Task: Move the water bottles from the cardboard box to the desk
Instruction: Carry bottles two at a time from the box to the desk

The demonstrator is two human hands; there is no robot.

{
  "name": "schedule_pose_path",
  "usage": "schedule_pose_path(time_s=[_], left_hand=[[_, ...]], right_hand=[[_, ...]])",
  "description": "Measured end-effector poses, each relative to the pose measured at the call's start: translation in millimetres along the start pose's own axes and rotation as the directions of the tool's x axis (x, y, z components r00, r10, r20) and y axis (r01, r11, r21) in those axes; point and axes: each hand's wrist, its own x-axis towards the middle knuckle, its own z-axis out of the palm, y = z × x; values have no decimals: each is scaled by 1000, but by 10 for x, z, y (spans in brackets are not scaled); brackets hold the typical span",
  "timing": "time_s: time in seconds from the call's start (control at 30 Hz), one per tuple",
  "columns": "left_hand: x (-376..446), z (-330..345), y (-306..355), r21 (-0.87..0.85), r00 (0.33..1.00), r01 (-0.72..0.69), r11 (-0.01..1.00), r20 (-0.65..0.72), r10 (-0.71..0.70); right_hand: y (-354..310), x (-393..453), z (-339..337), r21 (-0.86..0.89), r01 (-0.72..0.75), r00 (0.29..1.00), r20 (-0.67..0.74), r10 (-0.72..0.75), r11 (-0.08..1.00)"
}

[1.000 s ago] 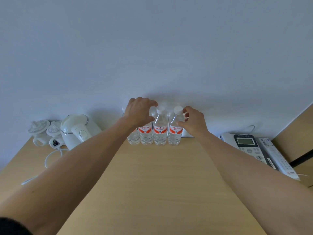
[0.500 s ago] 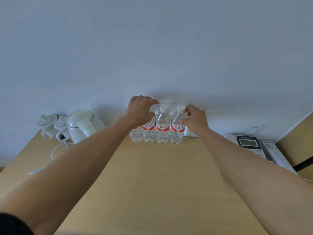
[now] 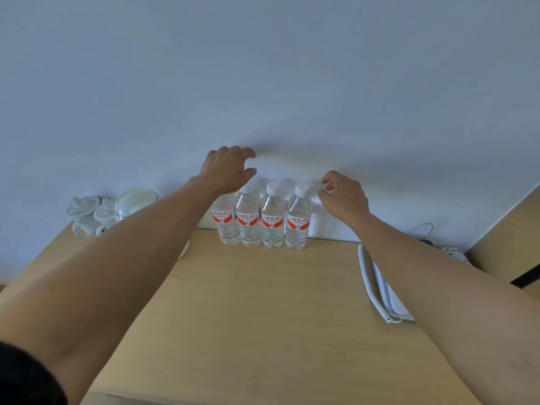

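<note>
Both hands lifted off caps: left hand (image 3: 226, 168) and right hand (image 3: 344, 197) loosely curled, seemingly empty; careless withdrawal could topple bottles (image 3: 260, 220) on desk (image 3: 263, 317).

A plain pale wall (image 3: 263, 68), bluish-white, fills most of what's ahead, unmarked and evenly lit by soft light, with faint shadows low down. A light wooden desk (image 3: 263, 302) is pushed flush against it. At the right, a wooden panel (image 3: 508, 235) in the same tone stands at an angle, possibly a cupboard side, with a dark strip (image 3: 526, 276) across it lower down. A thin white cable (image 3: 425, 228) loops against the wall's foot near that corner.
</note>
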Motion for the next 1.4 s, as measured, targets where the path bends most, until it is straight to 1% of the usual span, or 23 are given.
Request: schedule_pose_path(time_s=[0.1, 0.2, 0.3, 0.5, 0.6, 0.77, 0.83, 1.0, 1.1, 1.23, 1.33, 1.4], left_hand=[[33, -44, 109, -6, 999, 27, 1000, 28, -27], [62, -72, 226, -9, 999, 39, 999, 31, -39], [83, -84, 376, -11, 999, 21, 1000, 31, -20], [88, -85, 732, -19, 994, -94, 995, 48, 94], [25, -65, 910, -33, 983, -169, 985, 60, 171], [-246, -15, 1158, -66, 951, -288, 955, 101, 294], [-381, 31, 1274, -75, 934, -333, 940, 110, 340], [-757, 229, 1660, -98, 872, -453, 886, 156, 464], [-1046, 325, 1969, -118, 824, -526, 842, 175, 539], [-1472, 395, 2451, -162, 739, -627, 762, 188, 648], [-1803, 472, 2844, -226, 662, -691, 686, 183, 727], [-2050, 545, 3115, -277, 604, -723, 633, 191, 773]], right_hand=[[27, 20, -179, -54, 9, 1000, -23, -10, 998], [40, 22, -327, -113, 47, 999, -13, -49, 992], [49, -24, -460, -157, 58, 998, -14, -61, 986], [125, -306, -729, -234, 24, 999, -26, -31, 972], [142, -512, -874, -275, -24, 1000, -11, 21, 961], [108, -1003, -984, -348, -142, 989, -25, 142, 927], [119, -1246, -991, -352, -185, 982, -32, 186, 918], [210, -1911, -1012, -321, -300, 954, -86, 288, 899], [317, -2363, -1097, -339, -377, 926, -119, 358, 862], [539, -2995, -1320, -321, -513, 858, -168, 485, 796], [764, -3483, -1457, -278, -594, 804, -218, 553, 755], [903, -3816, -1545, -270, -656, 755, -230, 614, 705]])
